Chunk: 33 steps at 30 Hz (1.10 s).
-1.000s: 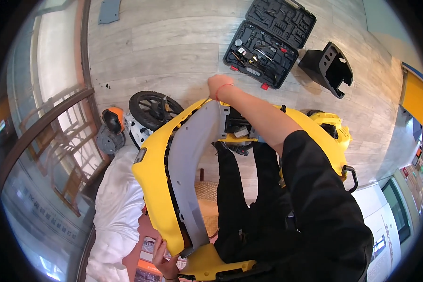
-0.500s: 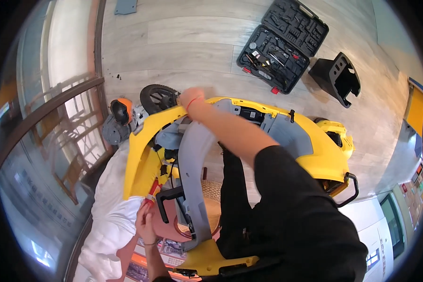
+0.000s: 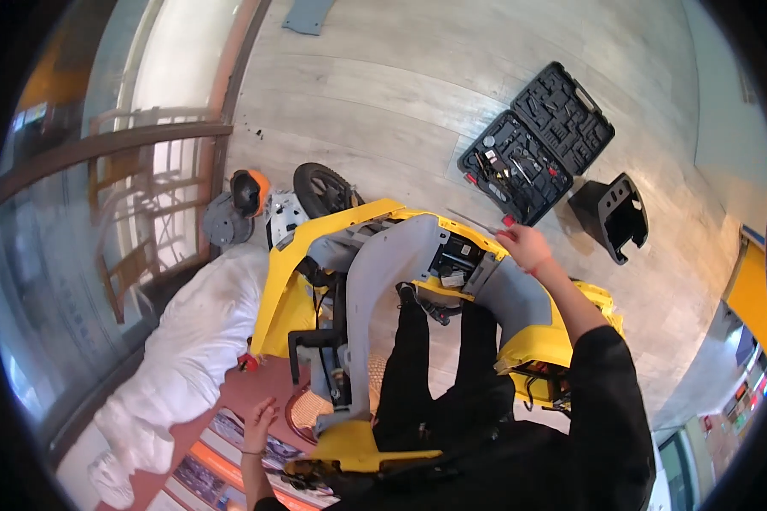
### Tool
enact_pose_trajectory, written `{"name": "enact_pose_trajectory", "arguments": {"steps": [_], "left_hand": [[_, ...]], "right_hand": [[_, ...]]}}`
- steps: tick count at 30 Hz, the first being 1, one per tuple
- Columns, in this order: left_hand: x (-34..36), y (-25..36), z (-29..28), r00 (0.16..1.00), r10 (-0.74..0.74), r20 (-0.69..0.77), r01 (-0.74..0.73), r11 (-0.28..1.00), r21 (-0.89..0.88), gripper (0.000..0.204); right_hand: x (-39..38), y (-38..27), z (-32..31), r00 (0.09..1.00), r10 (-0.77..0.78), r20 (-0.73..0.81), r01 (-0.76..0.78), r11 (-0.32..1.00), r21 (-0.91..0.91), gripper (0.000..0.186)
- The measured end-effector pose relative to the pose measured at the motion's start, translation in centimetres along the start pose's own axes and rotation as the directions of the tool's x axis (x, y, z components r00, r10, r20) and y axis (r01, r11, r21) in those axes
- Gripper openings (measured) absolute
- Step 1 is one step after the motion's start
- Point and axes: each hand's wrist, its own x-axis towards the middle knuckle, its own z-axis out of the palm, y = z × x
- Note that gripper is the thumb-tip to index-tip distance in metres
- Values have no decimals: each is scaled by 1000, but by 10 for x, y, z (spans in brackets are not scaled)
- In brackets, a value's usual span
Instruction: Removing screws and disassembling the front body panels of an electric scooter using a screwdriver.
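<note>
A yellow and grey scooter (image 3: 400,247) with some of its panels off stands in front of me, its seat-side compartment uncovered. Over its right part, beside the yellow edge, my right hand (image 3: 527,247) is closed on a screwdriver (image 3: 475,222); the thin shaft points away to the left and the handle is hidden in my fingers. My left hand (image 3: 262,423) hovers at lower left, near the scooter's black handlebar grip (image 3: 295,358), fingers loosely apart and nothing in them. Beside the white sheet lies a small red thing (image 3: 248,364).
An open black tool case (image 3: 537,140) lies on the floor at the far right, next to a black plastic bin-like part (image 3: 614,217). White cloth (image 3: 200,324) covers something at left. An orange and grey helmet (image 3: 249,194) sits by the front wheel (image 3: 324,189). A grey panel (image 3: 307,15) lies far off.
My right hand has moved from the scooter's front to its right part. My left hand has drawn back from the yellow panel, away from the red thing. The view has shifted.
</note>
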Motion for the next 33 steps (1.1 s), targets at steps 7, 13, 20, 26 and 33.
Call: {"name": "enact_pose_trajectory", "arguments": {"steps": [7,13,20,26,33], "left_hand": [[-42,-41,-37,994,90,-66,-65,946,317,37],[-108,-4,-13,978,102,-184,-110,994,-30,34],[-154,-68,-4,802,369,-470,-381,922,73,24],[-163,-104,-17,693,402,-599,-482,876,30,21],[-102,-171,-119,796,379,-471,-555,769,-319,23]], "right_hand": [[-133,121,-2,920,380,94,-372,774,513,40],[-192,131,28,865,411,289,-436,328,838,32],[-224,97,34,889,313,335,-424,281,861,26],[-271,84,50,831,397,390,-501,229,835,26],[-384,78,133,763,559,326,-469,131,874,21]]}}
